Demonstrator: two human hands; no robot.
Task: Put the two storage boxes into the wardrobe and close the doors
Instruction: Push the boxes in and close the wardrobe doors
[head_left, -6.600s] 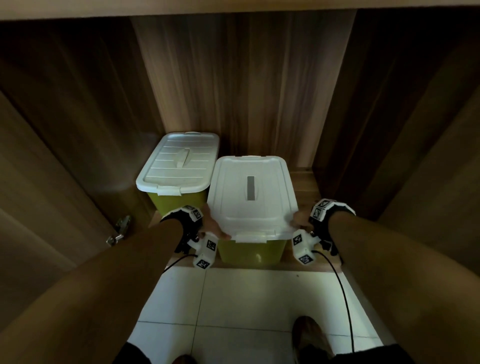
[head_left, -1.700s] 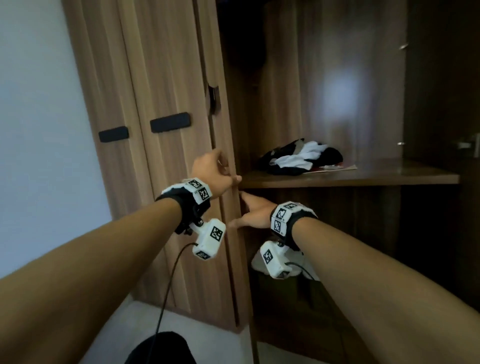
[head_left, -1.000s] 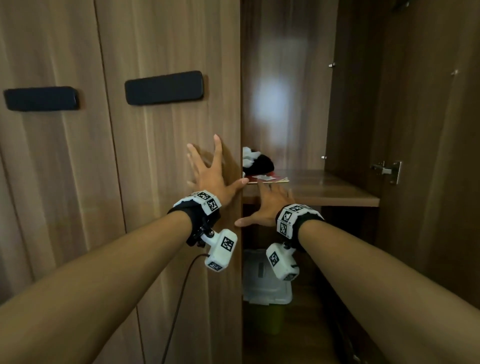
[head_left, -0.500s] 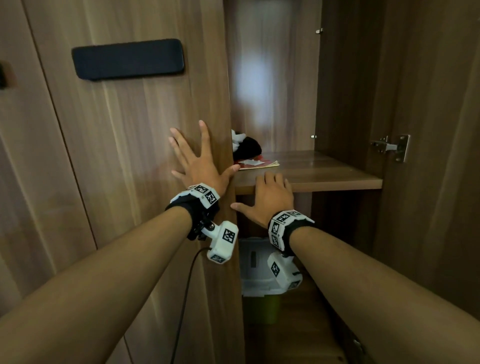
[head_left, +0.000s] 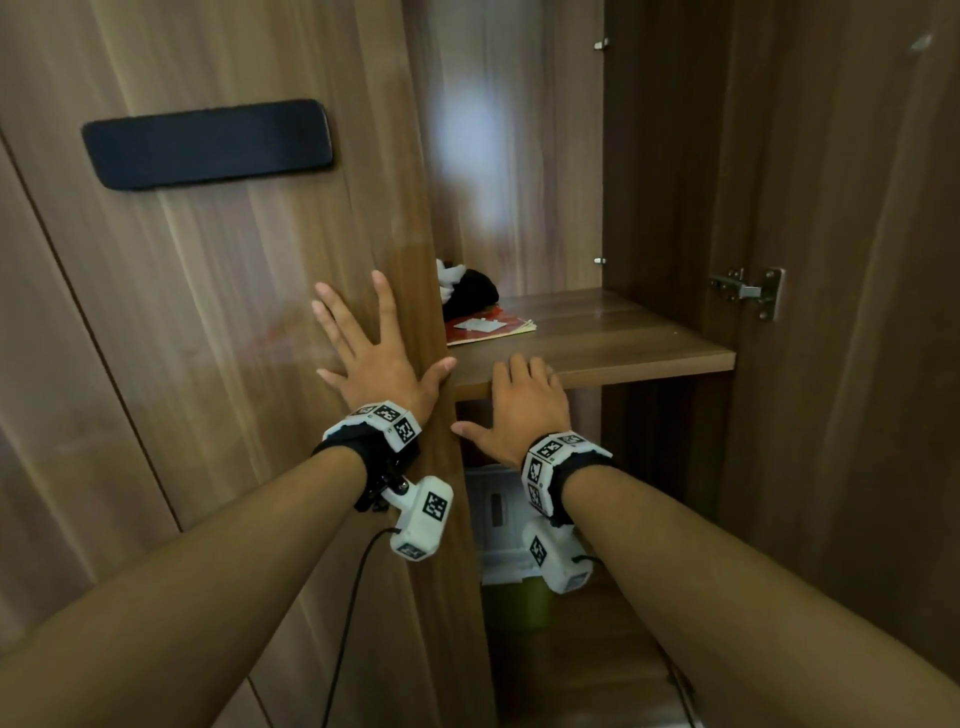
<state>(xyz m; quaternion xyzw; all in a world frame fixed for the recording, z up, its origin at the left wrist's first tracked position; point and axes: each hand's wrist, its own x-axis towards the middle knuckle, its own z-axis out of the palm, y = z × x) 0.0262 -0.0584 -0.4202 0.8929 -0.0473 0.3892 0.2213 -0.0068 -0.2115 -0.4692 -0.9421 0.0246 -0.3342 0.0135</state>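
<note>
My left hand (head_left: 371, 353) lies flat with spread fingers on the face of the left wardrobe door (head_left: 223, 322), near its free edge; the thumb hooks that edge. My right hand (head_left: 519, 410) rests palm down on the front edge of the wooden shelf (head_left: 613, 345) inside the wardrobe. Below the shelf one storage box (head_left: 493, 525) with a white lid and green body stands on the wardrobe floor, partly hidden by my right wrist. The second box is hidden behind the left door. The right door (head_left: 857, 312) stands open at the right.
A black handle pad (head_left: 208, 143) sits high on the left door. On the shelf lie black and white clothes (head_left: 465, 286) and a red booklet (head_left: 488, 330). A metal hinge (head_left: 750, 288) is on the right door's inner side. A cable hangs from my left wrist.
Since the boxes were set inside, I stood up and swung the left door most of the way across the opening. Over the last half second both hands barely moved.
</note>
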